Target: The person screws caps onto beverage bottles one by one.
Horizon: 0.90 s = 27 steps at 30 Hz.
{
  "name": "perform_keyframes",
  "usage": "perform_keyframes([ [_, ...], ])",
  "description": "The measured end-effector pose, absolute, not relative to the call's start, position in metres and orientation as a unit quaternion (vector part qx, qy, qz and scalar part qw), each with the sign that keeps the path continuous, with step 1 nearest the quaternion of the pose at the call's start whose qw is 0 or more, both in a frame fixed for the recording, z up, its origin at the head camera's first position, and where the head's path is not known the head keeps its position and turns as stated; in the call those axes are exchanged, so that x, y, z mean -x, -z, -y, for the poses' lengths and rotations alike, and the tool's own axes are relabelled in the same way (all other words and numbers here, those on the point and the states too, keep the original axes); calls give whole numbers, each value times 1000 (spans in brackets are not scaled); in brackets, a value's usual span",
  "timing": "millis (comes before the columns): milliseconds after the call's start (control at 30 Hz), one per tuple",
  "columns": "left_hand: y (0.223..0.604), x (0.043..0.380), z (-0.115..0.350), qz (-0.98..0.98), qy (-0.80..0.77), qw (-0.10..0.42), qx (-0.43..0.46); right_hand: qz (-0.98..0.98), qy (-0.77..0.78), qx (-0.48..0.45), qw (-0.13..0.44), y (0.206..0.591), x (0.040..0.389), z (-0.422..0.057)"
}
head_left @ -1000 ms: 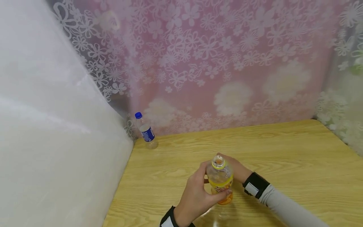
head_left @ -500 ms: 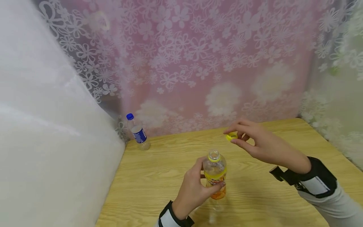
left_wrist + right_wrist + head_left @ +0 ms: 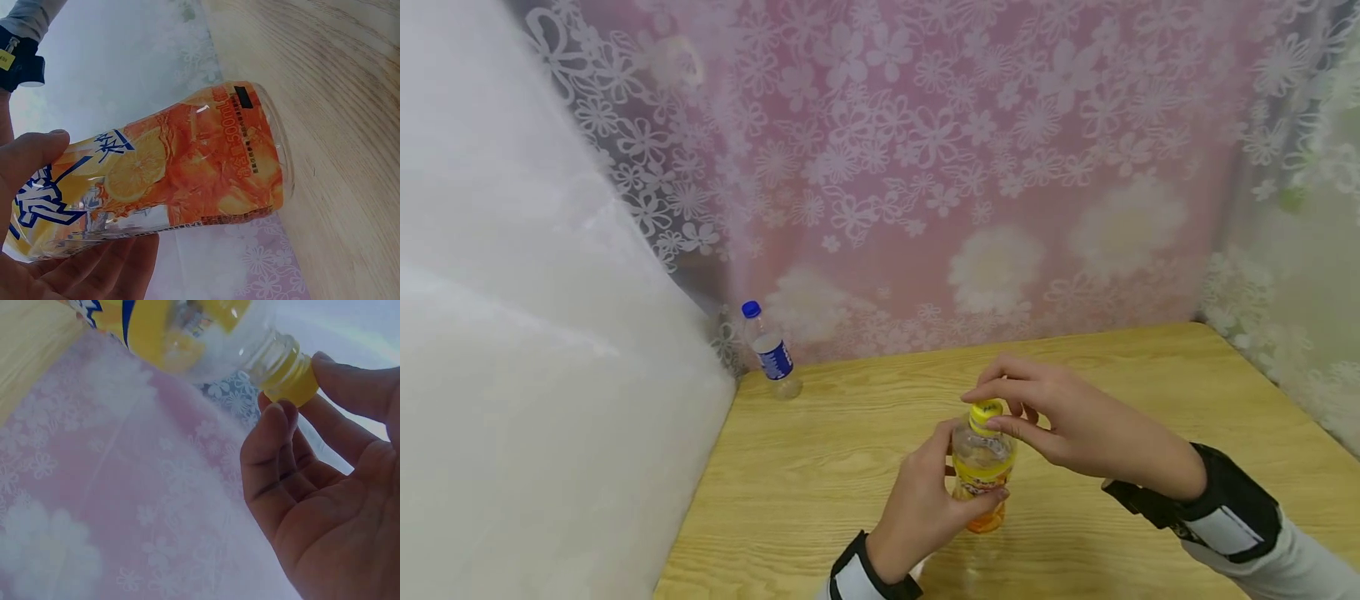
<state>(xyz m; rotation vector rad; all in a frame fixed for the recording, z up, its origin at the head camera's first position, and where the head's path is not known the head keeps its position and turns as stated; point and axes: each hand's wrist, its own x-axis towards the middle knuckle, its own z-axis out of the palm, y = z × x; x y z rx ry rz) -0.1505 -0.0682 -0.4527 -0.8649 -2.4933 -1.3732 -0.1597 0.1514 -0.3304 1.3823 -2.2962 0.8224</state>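
My left hand (image 3: pixel 921 500) grips a clear plastic bottle (image 3: pixel 985 460) round its middle, thumb across the front. In the left wrist view, the bottle's orange and yellow label (image 3: pixel 206 156) shows a lemon slice. My right hand (image 3: pixel 1067 417) pinches a yellow bottle cap (image 3: pixel 986 414) between thumb and fingers at the bottle's mouth. In the right wrist view, the yellow cap (image 3: pixel 294 381) sits over the clear threaded neck (image 3: pixel 272 359), fingertips round its edge.
Another clear bottle (image 3: pixel 772 354) with a blue cap and blue label stands at the table's back left corner. The wooden table (image 3: pixel 835 433) is bordered by a white sheet (image 3: pixel 550 375) at left and a pink flowered curtain (image 3: pixel 880 167) behind.
My right hand first lifted out to the right with the yellow cap, baring the bottle's mouth, then came back and brought the cap onto the neck. My left hand keeps its grip.
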Motion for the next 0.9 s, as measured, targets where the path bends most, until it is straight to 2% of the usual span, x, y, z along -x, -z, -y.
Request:
perform_keyframes([
  [300, 454, 149, 68, 838, 461, 90, 278, 822, -284, -455, 189, 335, 156, -148],
  [567, 453, 149, 64, 840, 454, 99, 280, 830, -292, -440, 178, 335, 155, -150],
  [900, 454, 149, 65, 843, 447, 103, 280, 876, -268, -351, 193, 340, 152, -140],
])
